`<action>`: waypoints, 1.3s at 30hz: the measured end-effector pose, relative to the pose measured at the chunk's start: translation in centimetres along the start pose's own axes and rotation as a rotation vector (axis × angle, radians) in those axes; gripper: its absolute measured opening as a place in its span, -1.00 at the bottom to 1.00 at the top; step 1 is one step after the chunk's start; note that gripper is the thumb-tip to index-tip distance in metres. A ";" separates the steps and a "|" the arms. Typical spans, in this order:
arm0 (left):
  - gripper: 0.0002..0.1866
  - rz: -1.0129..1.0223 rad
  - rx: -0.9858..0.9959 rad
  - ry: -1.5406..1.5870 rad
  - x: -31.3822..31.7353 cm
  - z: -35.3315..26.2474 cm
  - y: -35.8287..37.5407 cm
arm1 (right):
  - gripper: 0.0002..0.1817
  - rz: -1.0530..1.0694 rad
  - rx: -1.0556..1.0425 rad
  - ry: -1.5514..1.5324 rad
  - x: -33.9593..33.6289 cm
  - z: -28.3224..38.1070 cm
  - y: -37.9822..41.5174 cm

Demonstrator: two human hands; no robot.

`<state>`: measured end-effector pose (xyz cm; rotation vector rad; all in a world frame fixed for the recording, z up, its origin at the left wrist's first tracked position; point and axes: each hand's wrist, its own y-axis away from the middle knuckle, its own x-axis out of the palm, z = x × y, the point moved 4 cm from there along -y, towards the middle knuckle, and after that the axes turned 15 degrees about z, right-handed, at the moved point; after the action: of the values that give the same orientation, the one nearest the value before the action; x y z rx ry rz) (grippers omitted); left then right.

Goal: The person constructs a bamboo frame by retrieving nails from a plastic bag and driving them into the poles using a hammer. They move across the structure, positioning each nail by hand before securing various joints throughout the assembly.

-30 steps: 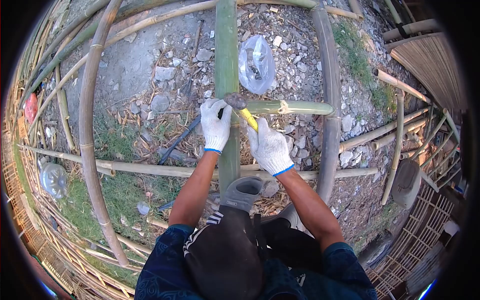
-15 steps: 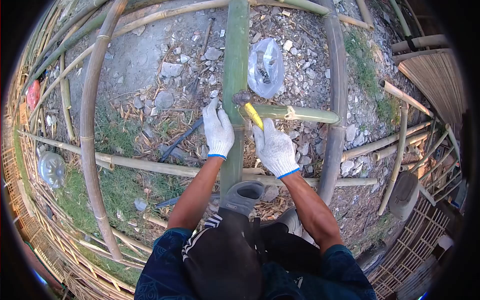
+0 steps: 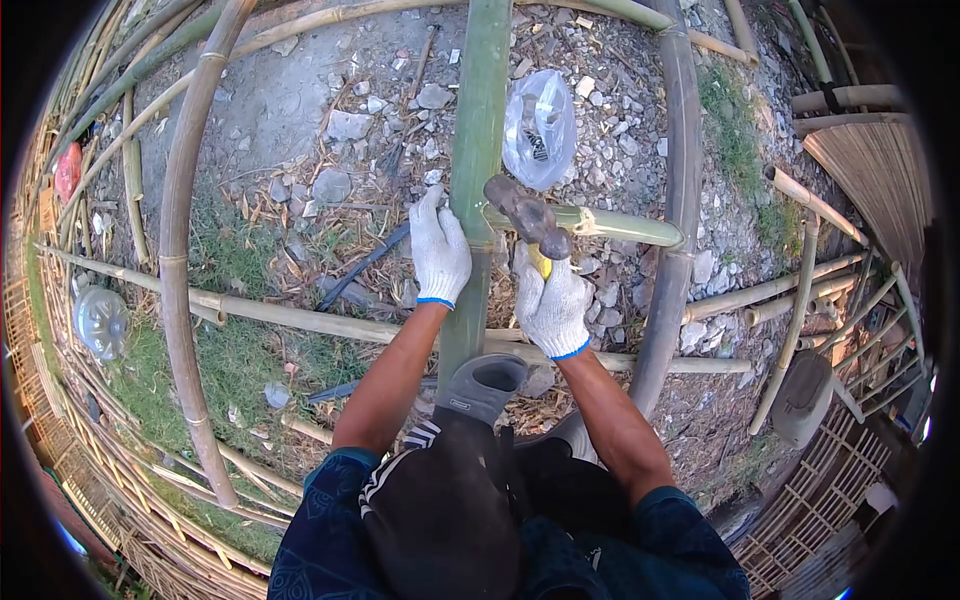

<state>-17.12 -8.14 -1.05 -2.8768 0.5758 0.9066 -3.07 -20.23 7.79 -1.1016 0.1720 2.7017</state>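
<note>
My right hand point(image 3: 552, 305), in a white glove with a blue cuff, is closed on the short yellow handle of a hammer point(image 3: 528, 218). The hammer's dark head is raised near the joint where a short green bamboo crosspiece point(image 3: 630, 229) meets the thick green bamboo pole point(image 3: 478, 120). My left hand point(image 3: 440, 250), gloved too, lies against the left side of that pole; whether its fingers grip anything is hard to see. The crosspiece's other end meets a grey-brown bamboo pole point(image 3: 682, 150) on the right. A grey shoe point(image 3: 480, 385) rests on the green pole's near part.
A clear plastic bag point(image 3: 540, 130) lies on the stony ground right of the pole. Long bamboo poles point(image 3: 175, 270) cross the ground at left. A plastic bottle point(image 3: 100, 322) is at far left, a grey jerrycan point(image 3: 803, 398) at right, beside bamboo lattice point(image 3: 815, 490).
The hammer head has come up off the joint toward the camera and turned, its handle now mostly hidden behind it. My left hand has barely moved.
</note>
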 end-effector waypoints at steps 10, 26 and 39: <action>-0.53 -0.045 0.246 -0.259 -0.8 -3.2 -1.5 | -0.68 0.228 0.385 0.078 -0.5 -5.1 2.2; -0.73 0.712 0.300 -0.846 16.4 -3.3 -20.5 | -0.55 0.030 0.479 0.060 -0.4 -9.9 9.7; -0.71 0.666 0.554 -0.727 14.9 -4.1 -20.2 | -0.49 0.203 0.699 -0.205 -2.7 -8.9 9.5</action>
<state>3.81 4.93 -7.00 -1.6919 1.4151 1.4552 2.56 -31.57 3.59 -0.6141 1.1366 2.5431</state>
